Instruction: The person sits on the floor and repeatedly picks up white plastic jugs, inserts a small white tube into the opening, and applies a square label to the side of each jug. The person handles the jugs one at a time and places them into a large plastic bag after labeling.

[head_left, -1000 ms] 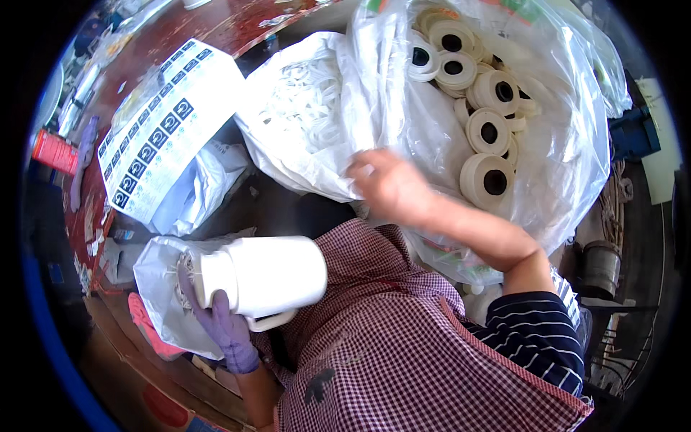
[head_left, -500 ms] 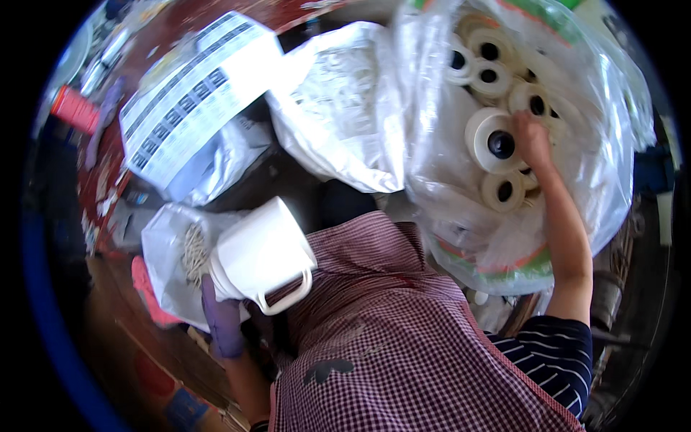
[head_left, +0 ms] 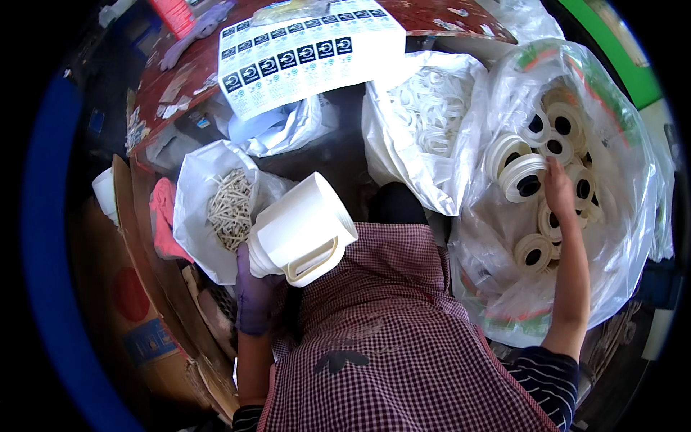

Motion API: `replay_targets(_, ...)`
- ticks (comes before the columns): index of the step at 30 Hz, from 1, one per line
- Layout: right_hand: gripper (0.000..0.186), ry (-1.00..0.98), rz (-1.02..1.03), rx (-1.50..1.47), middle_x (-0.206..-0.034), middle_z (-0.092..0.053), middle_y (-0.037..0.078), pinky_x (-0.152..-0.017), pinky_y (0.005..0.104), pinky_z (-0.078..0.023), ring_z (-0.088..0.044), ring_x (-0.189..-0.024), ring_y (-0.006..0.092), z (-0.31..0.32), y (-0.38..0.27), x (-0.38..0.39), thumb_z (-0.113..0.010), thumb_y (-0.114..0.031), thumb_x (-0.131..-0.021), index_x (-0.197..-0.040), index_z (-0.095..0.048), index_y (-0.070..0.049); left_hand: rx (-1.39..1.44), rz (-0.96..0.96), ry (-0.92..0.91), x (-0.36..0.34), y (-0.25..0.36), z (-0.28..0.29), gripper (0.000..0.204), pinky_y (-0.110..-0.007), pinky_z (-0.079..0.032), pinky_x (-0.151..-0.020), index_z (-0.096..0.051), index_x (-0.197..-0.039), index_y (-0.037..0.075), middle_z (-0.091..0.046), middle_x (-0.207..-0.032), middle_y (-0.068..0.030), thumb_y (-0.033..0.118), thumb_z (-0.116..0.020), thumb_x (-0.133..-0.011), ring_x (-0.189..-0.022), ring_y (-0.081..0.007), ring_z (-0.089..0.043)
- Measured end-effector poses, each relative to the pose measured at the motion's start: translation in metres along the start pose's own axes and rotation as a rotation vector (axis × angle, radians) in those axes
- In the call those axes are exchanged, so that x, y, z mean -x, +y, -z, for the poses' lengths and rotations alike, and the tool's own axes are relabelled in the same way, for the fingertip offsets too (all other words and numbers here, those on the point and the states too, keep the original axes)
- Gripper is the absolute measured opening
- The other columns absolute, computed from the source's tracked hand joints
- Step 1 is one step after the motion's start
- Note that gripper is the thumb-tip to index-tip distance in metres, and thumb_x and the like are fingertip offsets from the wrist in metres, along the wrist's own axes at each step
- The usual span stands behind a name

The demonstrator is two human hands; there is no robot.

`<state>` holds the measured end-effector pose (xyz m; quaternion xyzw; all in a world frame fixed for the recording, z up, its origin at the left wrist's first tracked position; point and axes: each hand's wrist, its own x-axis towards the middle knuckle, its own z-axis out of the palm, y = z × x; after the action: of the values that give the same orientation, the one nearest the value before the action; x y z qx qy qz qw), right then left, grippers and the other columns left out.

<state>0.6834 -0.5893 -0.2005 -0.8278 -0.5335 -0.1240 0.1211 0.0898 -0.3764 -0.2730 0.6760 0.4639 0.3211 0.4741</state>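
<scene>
My left hand (head_left: 255, 291), in a purple glove, is closed around the narrow end of a white plastic jug (head_left: 291, 223). The jug lies tilted on its side, its wide mouth toward the upper right and its loop handle low. My bare right hand (head_left: 559, 186) reaches into a large clear plastic bag (head_left: 497, 252). Its fingers close on the right rim of a round cream plastic part with a black centre (head_left: 515, 177). Similar round parts (head_left: 534, 252) lie piled around it in the bag. The tips of the right fingers are partly hidden.
A white sack of pale plastic rings (head_left: 430, 108) stands ahead. To the left, a white bag holds short off-white pieces (head_left: 232, 205). A printed label sheet (head_left: 309, 57) rests by the red worktop (head_left: 446, 16). A pink cloth (head_left: 164, 216) hangs beside the bag.
The whole view has shifted, so most things sit farther right and lower. My right hand now grips a round part, turned more edge-on. The left hand still holds the jug.
</scene>
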Motion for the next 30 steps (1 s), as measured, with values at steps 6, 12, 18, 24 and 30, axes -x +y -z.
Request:
replay_targets(6, 0.038, -0.377, 0.172, -0.579, -0.098, -0.061, 0.014, -0.080, 0.0386, -0.052, -0.064, -0.089, 0.0291, 0.065, -0.160, 0.026, -0.066, 0.000, -0.076, -0.113, -0.057, -0.001, 0.239, 0.017, 0.023, -0.012, 0.005, -0.020, 0.067, -0.034, -0.049, -0.093, -0.046, -0.121, 0.001, -0.062, -0.119, -0.0116, 0.021, -0.088, -0.073, -0.108, -0.0189, -0.061)
replay_targets(12, 0.051, -1.054, 0.198, -1.123, -0.109, -0.070, 0.009, -0.088, 0.0339, -0.051, -0.066, -0.099, 0.0199, 0.025, -0.216, 0.052, -0.084, -0.008, -0.074, -0.121, -0.065, -0.005, 0.132, -0.109, 0.020, -0.009, 0.000, -0.019, 0.065, -0.035, -0.050, -0.093, -0.046, -0.122, 0.001, -0.061, -0.119, -0.0125, 0.022, -0.086, -0.076, -0.109, -0.0202, -0.061)
replay_targets(18, 0.050, -0.712, -0.147, -1.361, -0.109, -0.068, 0.005, -0.089, 0.0299, -0.050, -0.062, -0.098, 0.0133, -0.027, -0.222, 0.000, -0.075, -0.021, -0.086, -0.128, -0.059, 0.000, 0.199, -0.023, 0.015, 0.011, 0.003, -0.003, 0.066, -0.037, -0.050, -0.093, -0.045, -0.127, -0.001, -0.061, -0.121, -0.0143, 0.020, -0.084, -0.078, -0.110, -0.0217, -0.061)
replay_targets(24, 0.051, -0.042, 0.504, -0.971, -0.097, -0.055, 0.014, -0.077, 0.0368, -0.048, -0.055, -0.086, 0.0284, -0.018, -0.335, -0.029, -0.059, -0.034, -0.096, -0.133, -0.056, 0.001, 0.282, -0.015, -0.081, 0.021, 0.021, -0.018, 0.066, -0.038, -0.050, -0.095, -0.043, -0.133, -0.002, -0.060, -0.126, -0.0162, 0.017, -0.080, -0.082, -0.114, -0.0240, -0.061)
replay_targets(30, 0.053, 0.017, 0.583, -1.050, -0.094, -0.053, 0.014, -0.074, 0.0336, -0.046, -0.055, -0.084, 0.0253, -0.018, -0.342, -0.003, -0.057, -0.036, -0.098, -0.133, -0.056, 0.003, 0.322, -0.008, -0.005, 0.030, 0.018, -0.026, 0.058, -0.038, -0.049, -0.096, -0.043, -0.135, -0.001, -0.059, -0.126, -0.0172, 0.015, -0.072, -0.087, -0.114, -0.0238, -0.060)
